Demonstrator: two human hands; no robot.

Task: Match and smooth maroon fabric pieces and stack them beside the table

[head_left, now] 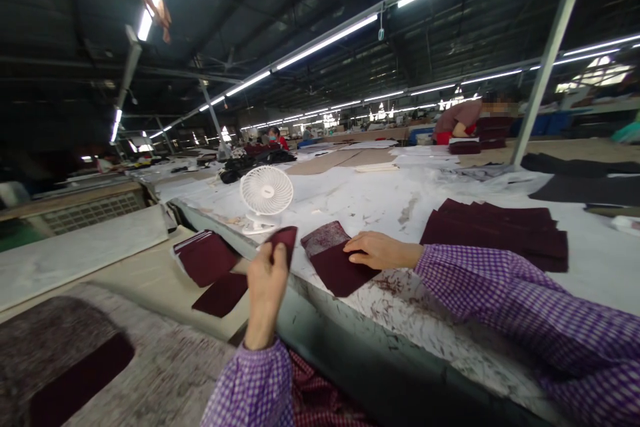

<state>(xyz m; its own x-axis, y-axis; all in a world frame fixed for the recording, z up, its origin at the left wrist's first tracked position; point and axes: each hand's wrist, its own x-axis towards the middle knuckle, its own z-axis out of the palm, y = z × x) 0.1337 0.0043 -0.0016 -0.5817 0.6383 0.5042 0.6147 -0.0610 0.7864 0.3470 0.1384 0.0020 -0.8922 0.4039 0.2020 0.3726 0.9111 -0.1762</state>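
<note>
My left hand (pixel 267 273) is closed, pinching a small maroon fabric piece (pixel 286 240) between thumb and fingers, raised above the table edge. My right hand (pixel 383 250) lies on another maroon fabric piece (pixel 343 273), its fingers stretched out over the upper right part. A speckled greyish-maroon patch (pixel 325 237) shows at the far end of that piece. To the left, on a beige surface, sit a stack of maroon pieces (pixel 206 259) with pale edges and a single maroon piece (pixel 221 295).
A white desk fan (pixel 267 192) stands near the table edge. Wide maroon panels (pixel 493 230) lie at the right on the white table (pixel 360 203). A speckled surface at lower left bears a maroon piece (pixel 83 377). A co-worker (pixel 457 121) leans over fabric farther back.
</note>
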